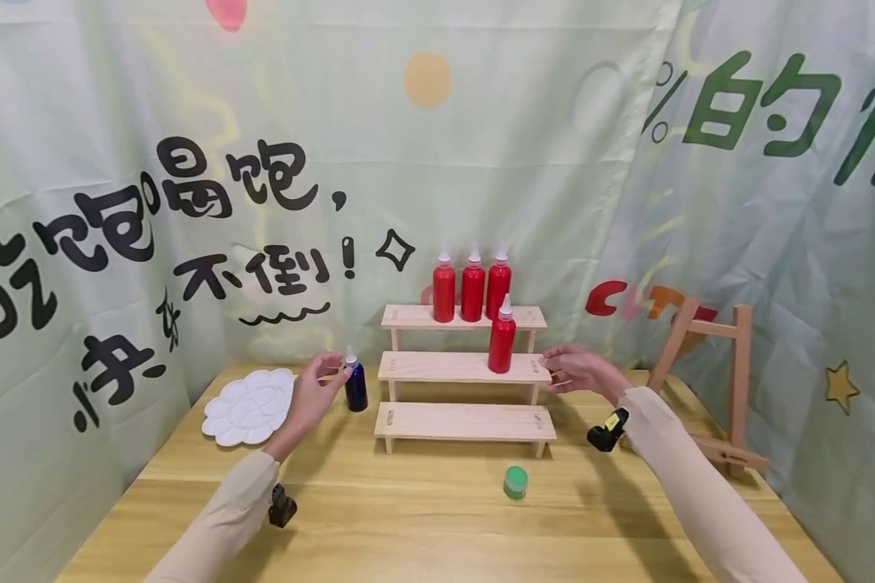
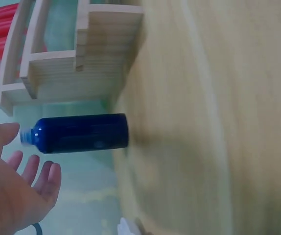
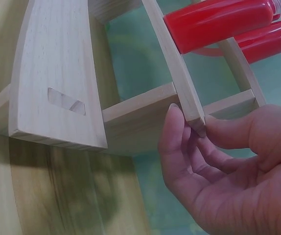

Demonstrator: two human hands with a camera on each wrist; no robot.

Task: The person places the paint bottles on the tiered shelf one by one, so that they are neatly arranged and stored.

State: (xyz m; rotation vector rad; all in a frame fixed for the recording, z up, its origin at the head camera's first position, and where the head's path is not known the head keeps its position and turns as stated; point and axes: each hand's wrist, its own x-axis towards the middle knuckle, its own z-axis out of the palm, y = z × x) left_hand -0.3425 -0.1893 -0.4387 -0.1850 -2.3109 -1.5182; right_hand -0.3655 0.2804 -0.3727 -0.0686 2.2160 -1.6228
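A dark blue squeeze bottle (image 1: 356, 385) with a white nozzle stands upright on the table. My left hand (image 1: 315, 393) is beside its top; in the left wrist view the thumb and fingers (image 2: 30, 169) are spread about the cap without gripping it. My right hand (image 1: 586, 371) is at the right end of a three-step wooden display rack (image 1: 467, 421). In the right wrist view its thumb and curled fingers pinch the end of the middle board (image 3: 189, 105). One red bottle (image 1: 501, 344) stands on that middle step, and three red bottles (image 1: 471, 293) stand on the top step.
A white flower-shaped paint palette (image 1: 244, 413) lies at the left, behind my left forearm. A small green-lidded jar (image 1: 515, 482) sits in front of the rack. At the right stands a wooden easel (image 1: 740, 380). Printed cloth (image 1: 518, 162) hangs behind the table.
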